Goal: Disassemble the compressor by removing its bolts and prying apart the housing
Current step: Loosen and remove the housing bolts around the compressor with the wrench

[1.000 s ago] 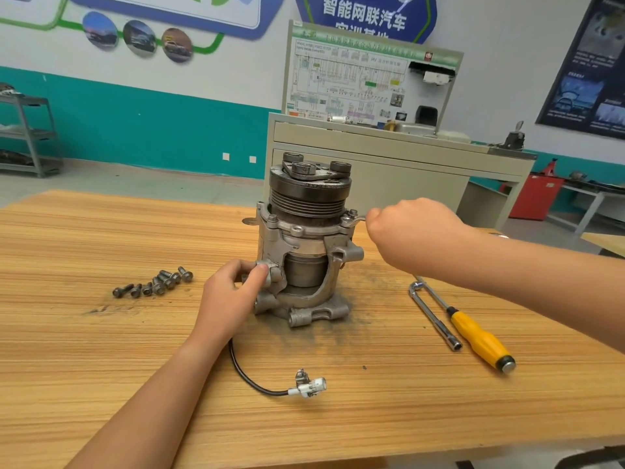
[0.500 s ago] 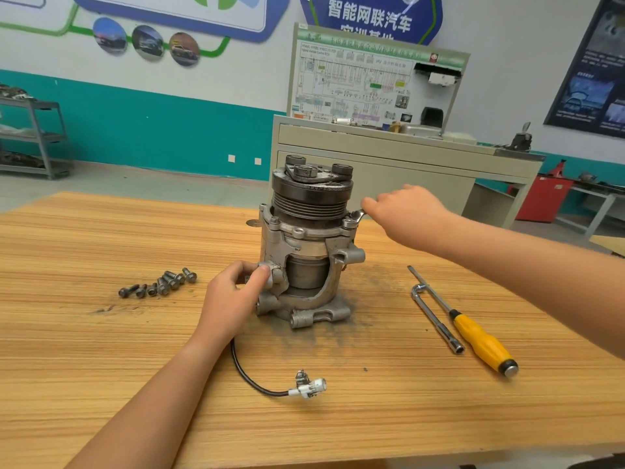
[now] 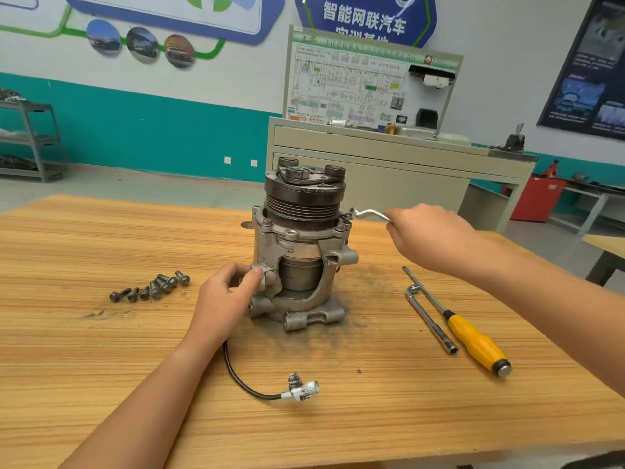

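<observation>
Unbolting, seemingly: loose bolts point(image 3: 152, 287) at 9 o'clock. Bracing upright compressor point(image 3: 301, 252) at table point(image 3: 101, 367) centre, left hand point(image 3: 223, 299) gripping a lug point(image 3: 268, 276); right hand point(image 3: 429, 238) clenched round wrench point(image 3: 370, 213) by 2 o'clock bolt point(image 3: 346, 218). Next, likely: seating tip squarely, turning steadily.

Grey compressor point(image 3: 301, 252) upright on table; loose bolts point(image 3: 152, 286) left

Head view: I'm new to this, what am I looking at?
One camera, worn on a person's head, looks down at their bare hands; no robot. A compressor stands upright on the wooden table. The left hand grips a lug on its side. The right hand holds a small bent key, its tip by a bolt on the upper rim. Left of it lie loose bolts; right, a socket wrench and a yellow-handled screwdriver; in front, its black cable with a plug.
</observation>
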A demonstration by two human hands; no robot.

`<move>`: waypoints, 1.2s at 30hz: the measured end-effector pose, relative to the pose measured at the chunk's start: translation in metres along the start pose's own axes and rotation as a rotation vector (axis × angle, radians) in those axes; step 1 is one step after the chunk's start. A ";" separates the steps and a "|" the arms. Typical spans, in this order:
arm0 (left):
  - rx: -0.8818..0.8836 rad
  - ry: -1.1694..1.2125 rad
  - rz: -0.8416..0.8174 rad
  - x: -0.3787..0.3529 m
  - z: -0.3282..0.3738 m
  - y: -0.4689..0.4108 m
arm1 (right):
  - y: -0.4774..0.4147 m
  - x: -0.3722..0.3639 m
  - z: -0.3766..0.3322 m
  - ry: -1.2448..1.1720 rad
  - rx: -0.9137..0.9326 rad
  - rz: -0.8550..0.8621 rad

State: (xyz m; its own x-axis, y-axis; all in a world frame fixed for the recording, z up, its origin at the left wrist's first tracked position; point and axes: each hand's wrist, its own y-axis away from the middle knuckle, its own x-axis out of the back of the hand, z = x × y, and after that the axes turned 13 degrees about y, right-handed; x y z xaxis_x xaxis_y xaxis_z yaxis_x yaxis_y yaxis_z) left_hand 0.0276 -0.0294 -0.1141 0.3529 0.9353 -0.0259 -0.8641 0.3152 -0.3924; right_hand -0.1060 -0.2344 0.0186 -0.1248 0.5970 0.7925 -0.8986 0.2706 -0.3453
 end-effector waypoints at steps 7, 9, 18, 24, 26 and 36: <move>0.013 -0.004 -0.002 0.000 -0.001 0.000 | -0.005 0.035 -0.014 0.374 0.169 -0.049; 0.014 -0.001 -0.003 0.000 0.000 0.000 | -0.004 0.044 -0.020 0.442 0.214 -0.072; 0.023 0.005 0.003 -0.001 -0.002 -0.002 | 0.004 0.048 -0.032 0.536 0.251 -0.130; 0.012 0.011 0.005 -0.001 -0.002 -0.002 | 0.003 0.028 -0.020 0.480 0.167 -0.119; 0.016 0.016 0.004 -0.001 -0.001 -0.002 | 0.002 0.024 -0.015 0.476 0.183 -0.112; 0.031 0.021 -0.001 -0.001 0.000 -0.002 | -0.007 0.035 -0.012 0.626 0.279 -0.069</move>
State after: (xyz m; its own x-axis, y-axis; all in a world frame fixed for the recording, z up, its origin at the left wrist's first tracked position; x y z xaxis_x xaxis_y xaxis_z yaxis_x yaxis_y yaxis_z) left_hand 0.0293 -0.0313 -0.1136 0.3608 0.9316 -0.0446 -0.8743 0.3211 -0.3640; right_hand -0.0991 -0.2060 0.0430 0.1280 0.9320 0.3390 -0.9808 0.1696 -0.0959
